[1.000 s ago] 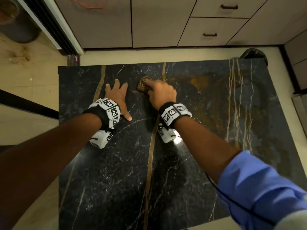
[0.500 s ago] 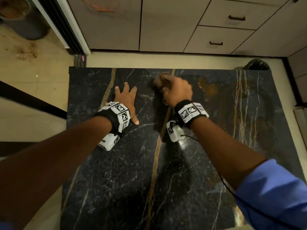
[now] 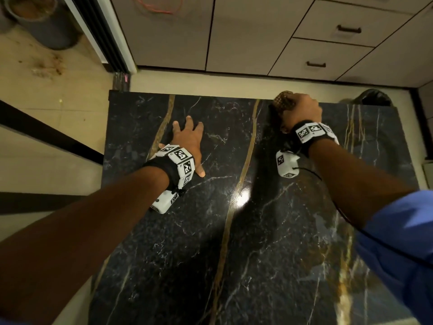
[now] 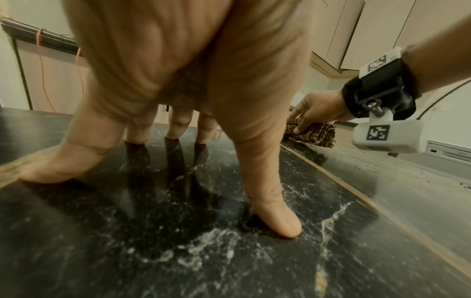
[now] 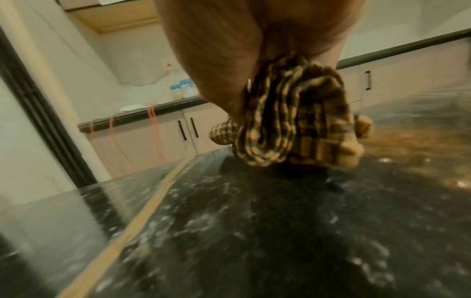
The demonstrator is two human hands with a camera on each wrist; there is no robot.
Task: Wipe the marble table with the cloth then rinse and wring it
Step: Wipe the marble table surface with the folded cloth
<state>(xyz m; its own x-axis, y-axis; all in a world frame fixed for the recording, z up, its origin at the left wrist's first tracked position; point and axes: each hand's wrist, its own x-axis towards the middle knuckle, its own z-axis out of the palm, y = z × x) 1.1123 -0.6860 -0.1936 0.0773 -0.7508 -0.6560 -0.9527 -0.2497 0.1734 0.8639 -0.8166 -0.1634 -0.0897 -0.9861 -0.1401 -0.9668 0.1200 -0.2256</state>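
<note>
The black marble table (image 3: 234, 254) with gold and white veins fills the head view. My right hand (image 3: 302, 109) grips a bunched brown-and-tan checked cloth (image 3: 282, 102) and presses it on the marble at the table's far edge. In the right wrist view the cloth (image 5: 293, 125) is crumpled under my palm against the table (image 5: 254, 231). My left hand (image 3: 187, 139) rests on the table's left half with its fingers spread and straight. The left wrist view shows its fingertips (image 4: 277, 219) propped on the table (image 4: 153, 252) and, farther right, the cloth (image 4: 314, 135) under my right hand (image 4: 313, 113).
Brown smears and crumbs lie on the table's right half (image 3: 351, 137). Beige cabinets with drawers (image 3: 328, 43) stand beyond a strip of floor. A dark bin (image 3: 375, 97) sits at the far right corner, a grey pot (image 3: 39, 19) at the top left.
My right hand has slid the cloth away from me to the far edge of the table and to the right. The left hand has stayed planted on the marble.
</note>
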